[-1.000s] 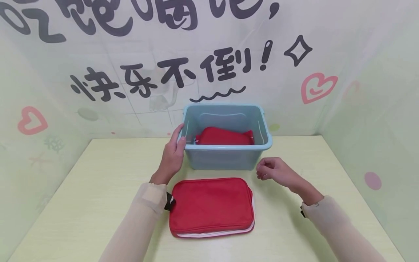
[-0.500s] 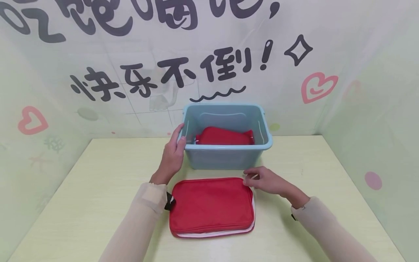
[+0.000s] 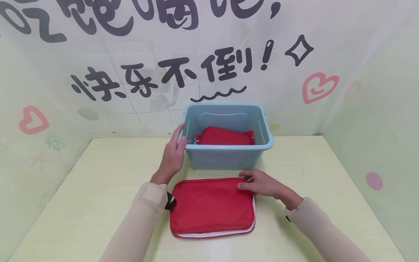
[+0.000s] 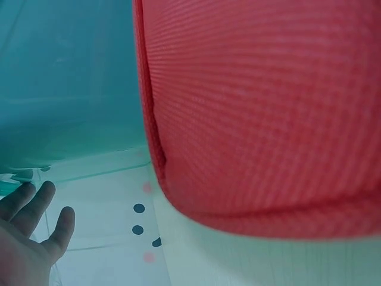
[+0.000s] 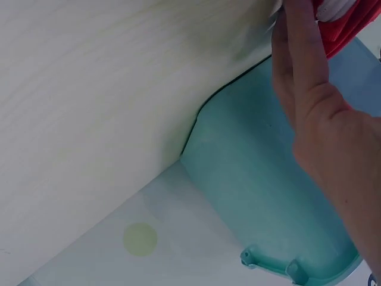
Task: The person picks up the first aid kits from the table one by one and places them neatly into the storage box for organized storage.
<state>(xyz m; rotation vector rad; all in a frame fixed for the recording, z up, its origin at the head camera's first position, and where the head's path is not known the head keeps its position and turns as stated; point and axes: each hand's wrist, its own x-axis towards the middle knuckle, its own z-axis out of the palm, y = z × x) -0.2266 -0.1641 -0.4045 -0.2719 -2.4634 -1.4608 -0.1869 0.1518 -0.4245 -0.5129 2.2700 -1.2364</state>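
A light blue plastic storage bin (image 3: 226, 160) stands at the back middle of the table. My left hand (image 3: 171, 156) holds its left rim near the front corner, thumb at the rim and fingers along the outer side. A red zippered pouch (image 3: 212, 205), with a white edge along its front and right, lies flat before the bin. My right hand (image 3: 262, 183) is at its far right corner, thumb over the top and fingers extended beyond the far edge; whether they press it is unclear. In the right wrist view, those fingers (image 5: 306, 53) hide part of the pouch.
Another red cloth item (image 3: 226, 136) lies inside the bin, its lower part hidden by the front wall. The pale wooden table (image 3: 111, 185) is bounded by printed walls behind and at both sides. The bin stands close to the back wall (image 3: 288, 116).
My right hand has moved left and towards me, from beside the bin's front right corner to the pouch's far right corner. The left hand, bin and pouch stay in place.
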